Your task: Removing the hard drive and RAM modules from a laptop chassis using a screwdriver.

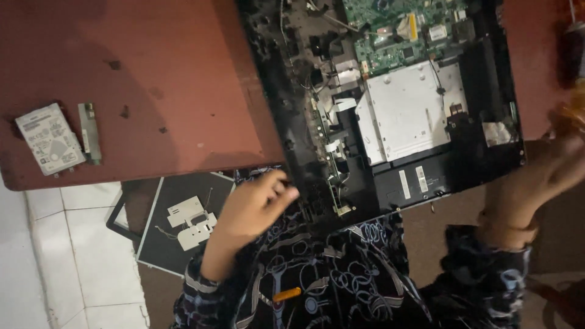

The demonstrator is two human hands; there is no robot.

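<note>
Red-brown table [152, 79], opened laptop [390, 109] overhanging edge; white floor tiles [79, 256], possibly ceramic.

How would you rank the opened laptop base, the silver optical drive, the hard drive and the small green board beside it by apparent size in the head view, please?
1. Opened laptop base
2. Silver optical drive
3. Hard drive
4. Small green board, the narrowest

The single head-worn view looks steeply down, close over the bench's [152, 91] near edge, lap and tiled floor [73, 256].
</note>
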